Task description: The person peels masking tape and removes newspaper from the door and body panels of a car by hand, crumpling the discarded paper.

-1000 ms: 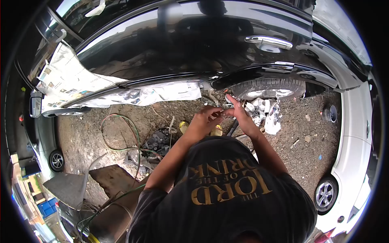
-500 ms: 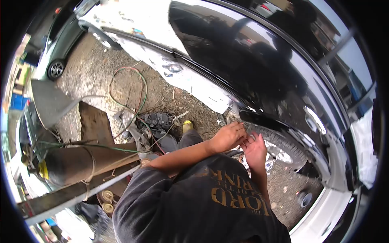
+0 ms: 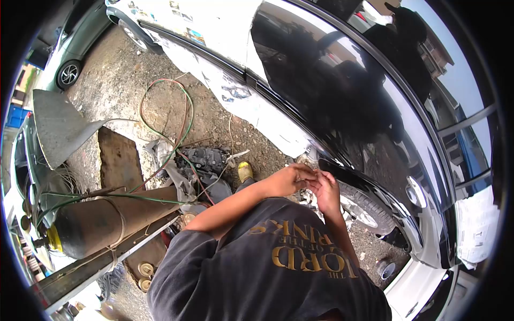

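Observation:
My left hand (image 3: 289,180) and my right hand (image 3: 325,191) meet in front of my chest, close to the lower edge of a glossy black car panel (image 3: 326,91). The left fingers are bent and pressed together at the tips. Those of the right hand curl in against them, with part of its palm showing. Anything pinched between the fingertips is hidden or too small to name. Just beyond and to the right of the hands is the car's wheel (image 3: 369,208), partly covered by my arm.
White masking paper (image 3: 251,109) hangs along the car's side. Red and green hoses (image 3: 188,101) loop over gravel at left, near a gas cylinder (image 3: 115,219). A dark plastic part (image 3: 206,163) lies by a yellow-toed shoe (image 3: 244,171). A small cup (image 3: 385,269) stands at lower right.
Both hands sit slightly further left in view. My right hand has turned from a more open palm, its fingers now curled towards the left fingertips. The view has shifted slightly.

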`<state>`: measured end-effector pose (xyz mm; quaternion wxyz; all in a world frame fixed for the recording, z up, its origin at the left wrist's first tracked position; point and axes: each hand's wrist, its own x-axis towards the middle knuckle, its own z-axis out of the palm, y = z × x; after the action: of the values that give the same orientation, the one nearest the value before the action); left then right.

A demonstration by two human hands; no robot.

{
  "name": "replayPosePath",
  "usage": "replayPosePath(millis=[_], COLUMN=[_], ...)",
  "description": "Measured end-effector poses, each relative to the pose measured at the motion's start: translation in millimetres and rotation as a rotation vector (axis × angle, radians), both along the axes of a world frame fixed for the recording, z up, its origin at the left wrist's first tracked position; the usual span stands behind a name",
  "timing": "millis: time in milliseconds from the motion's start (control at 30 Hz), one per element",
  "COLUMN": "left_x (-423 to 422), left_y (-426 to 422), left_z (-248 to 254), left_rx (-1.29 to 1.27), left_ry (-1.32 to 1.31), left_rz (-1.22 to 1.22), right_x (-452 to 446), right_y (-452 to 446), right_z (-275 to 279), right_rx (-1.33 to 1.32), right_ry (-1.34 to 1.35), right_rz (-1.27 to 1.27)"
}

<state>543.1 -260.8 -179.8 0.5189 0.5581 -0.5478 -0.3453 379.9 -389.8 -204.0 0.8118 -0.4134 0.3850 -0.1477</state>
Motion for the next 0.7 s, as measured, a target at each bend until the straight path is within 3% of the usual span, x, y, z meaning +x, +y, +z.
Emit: replayPosePath(millis=[67, 133, 233, 267, 433, 567, 633, 700], left_x=[23, 53, 89, 80, 98, 115, 119, 121], left_y=[9, 29, 66, 60, 61, 67, 72, 79], left_z=[45, 110, 199, 235, 258, 252, 248, 242], left_rx=[0.028, -0.187, -0.821, -0.993, -1.138, -1.116, -1.108, -1.09], left_ry=[0.105, 0.272, -0.008, 0.134, 0.266, 0.402, 0.479, 0.542], left_rz=[-0.016, 0.036, 0.171, 0.335, 0.076, -0.039, -0.098, -0.135], right_x=[13, 26, 37, 46, 82, 49, 23, -8], right_y=[-8, -16, -20, -14, -2, -18, -30, -45], right_z=[-10, -13, -27, -23, -26, -42, -38, -27], right_rx=[-0.11, -0.107, 0.007, -0.048, -0.186, -0.226, -0.217, -0.373], right_ry=[0.06, 0.04, 0.065, 0.084, 0.119, 0.2, 0.218, 0.303], right_rz=[-0.041, -0.047, -0.051, -0.041, -0.03, 0.03, -0.094, -0.222])
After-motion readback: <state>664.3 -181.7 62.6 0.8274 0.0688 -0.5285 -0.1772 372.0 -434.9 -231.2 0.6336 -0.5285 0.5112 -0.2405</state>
